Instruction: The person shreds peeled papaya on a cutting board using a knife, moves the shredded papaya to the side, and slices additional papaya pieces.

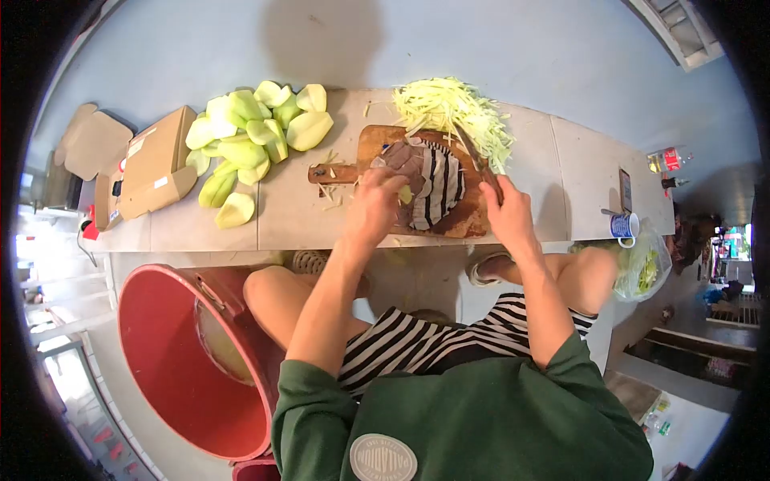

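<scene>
On a wooden cutting board (370,143) lies a bunched cloth (439,186), part grey-brown and part black-and-white striped. My left hand (374,204) is closed at the cloth's left side, fingers curled into it. A small pale green piece (405,195) shows by the fingertips; whether they grip it too is unclear. My right hand (508,210) is wrapped around the handle of a knife (480,160), whose blade points away over the board's right side. Behind the board is a heap of pale green shreds (449,104), partly behind the knife tip.
Peeled pale green pieces (241,136) are piled left of the board, beside an open cardboard box (152,164). A large red tub (172,361) stands by my left leg. Toward the right are a blue-and-white mug (622,228), a phone (626,189) and a plastic bag (646,268).
</scene>
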Demonstrator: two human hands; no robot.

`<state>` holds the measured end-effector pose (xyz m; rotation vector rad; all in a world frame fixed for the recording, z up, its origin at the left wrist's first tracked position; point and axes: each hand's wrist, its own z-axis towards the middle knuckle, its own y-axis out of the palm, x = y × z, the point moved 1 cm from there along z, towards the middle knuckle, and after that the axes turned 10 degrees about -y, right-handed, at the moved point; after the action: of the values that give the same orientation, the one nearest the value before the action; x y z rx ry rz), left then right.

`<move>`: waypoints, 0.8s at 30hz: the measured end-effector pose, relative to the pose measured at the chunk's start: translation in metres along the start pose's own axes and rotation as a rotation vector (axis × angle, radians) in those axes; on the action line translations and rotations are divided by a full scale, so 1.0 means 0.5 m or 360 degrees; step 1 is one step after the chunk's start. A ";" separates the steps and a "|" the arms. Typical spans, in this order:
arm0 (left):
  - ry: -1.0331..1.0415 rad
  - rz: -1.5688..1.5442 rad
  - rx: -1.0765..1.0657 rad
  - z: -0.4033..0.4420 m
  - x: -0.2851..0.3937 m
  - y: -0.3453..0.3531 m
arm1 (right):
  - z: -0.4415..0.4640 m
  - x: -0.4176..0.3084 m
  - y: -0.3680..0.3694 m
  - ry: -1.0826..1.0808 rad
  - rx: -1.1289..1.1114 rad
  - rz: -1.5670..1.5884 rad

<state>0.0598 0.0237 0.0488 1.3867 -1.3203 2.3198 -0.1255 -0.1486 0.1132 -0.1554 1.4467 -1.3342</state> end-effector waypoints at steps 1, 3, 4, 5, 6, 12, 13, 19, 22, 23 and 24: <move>0.0114 0.0054 0.0075 -0.007 -0.001 0.027 | 0.004 0.000 -0.007 0.0085 -0.0058 0.0092; 0.0253 0.0228 0.0059 -0.029 -0.021 0.081 | -0.001 0.022 0.008 -0.0008 -0.0133 0.0090; 0.0286 0.0334 -0.0037 -0.034 -0.021 0.092 | 0.000 0.023 0.020 -0.0094 -0.0170 0.0057; 0.0341 0.0311 -0.0063 -0.038 -0.022 0.100 | -0.003 0.025 0.029 0.0022 -0.0264 0.0146; 0.0319 0.0328 -0.0068 -0.035 -0.012 0.098 | -0.006 0.035 0.044 0.0021 -0.0283 0.0166; -0.0021 -0.0114 0.0191 -0.003 0.015 0.093 | -0.016 0.048 0.091 -0.0002 -0.0517 0.0172; -0.0009 -0.0120 0.0188 0.004 0.014 0.099 | -0.016 0.041 0.087 0.0013 -0.0497 0.0240; -0.0282 -0.0436 0.0305 -0.032 0.023 0.132 | -0.020 0.028 0.048 0.0092 -0.0594 0.0252; -0.0103 -0.0319 0.0329 -0.039 0.007 0.143 | -0.046 0.018 0.050 -0.0154 -0.0463 0.0474; -0.0125 -0.0334 0.0310 -0.044 -0.011 0.160 | -0.058 0.021 0.055 -0.0077 -0.0570 0.0476; -0.0115 -0.0337 0.0289 -0.042 -0.009 0.159 | -0.068 0.024 0.060 -0.0004 -0.0678 0.0479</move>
<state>0.0083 -0.0079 -0.0072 1.5917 -0.9448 2.3124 -0.1393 -0.1252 0.0750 -0.2066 1.6641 -0.7733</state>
